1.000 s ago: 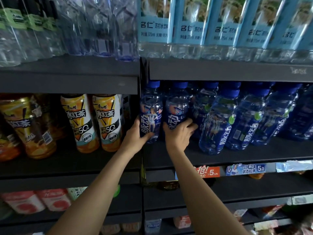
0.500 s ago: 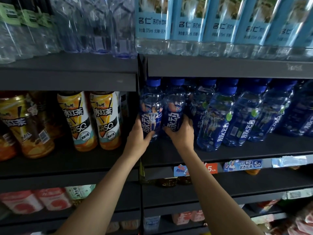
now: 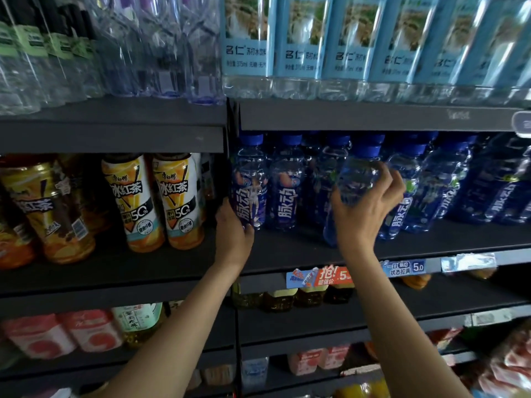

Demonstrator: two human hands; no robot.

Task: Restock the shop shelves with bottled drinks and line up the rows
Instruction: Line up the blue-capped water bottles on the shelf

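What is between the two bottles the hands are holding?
In the head view, one blue-capped bottle stands between the leftmost bottle held by the left hand and the bottle gripped by the right hand.

The sports bottles (image 3: 290, 185) were deep blue with blue caps and white lettering. Left of them, tea bottles (image 3: 132, 202) were yellow-orange and white; above them, soda-water labels (image 3: 298, 53) were pale blue.

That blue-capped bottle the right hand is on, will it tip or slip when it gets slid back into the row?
The blue-capped bottle looks full, so probably heavy for its size and steady once upright. It is tall and narrow and seems tilted now, so a push high up may tip it. The clear plastic looks smooth, possibly slippery; the right hand wraps its fingers round it.
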